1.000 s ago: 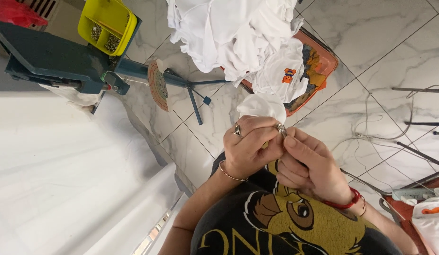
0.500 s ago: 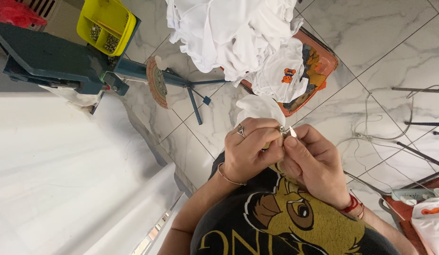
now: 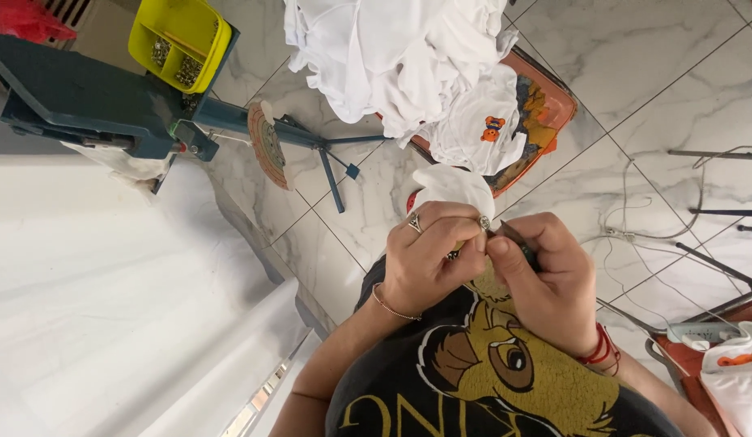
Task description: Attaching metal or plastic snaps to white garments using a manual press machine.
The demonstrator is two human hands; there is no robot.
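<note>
Pinching a small white garment [image 3: 453, 184] at chest height, we work a metal snap [image 3: 484, 222].
Left hand [image 3: 429, 255] fingers [image 3: 465, 243] clenched on cloth and snap; right hand [image 3: 546, 275] grips a thin dark tool [image 3: 518, 240] against it. Beyond: white clothes pile [image 3: 400, 57], orange tray [image 3: 546, 105], yellow bin [image 3: 178, 36], marble floor [image 3: 651, 73].

Since a second ago, the right hand [image 3: 546, 279] has slid closer against the left hand [image 3: 429, 259], fingertips now meeting at the small silver metal snap [image 3: 484, 222] on the white cloth piece [image 3: 453, 186].
</note>
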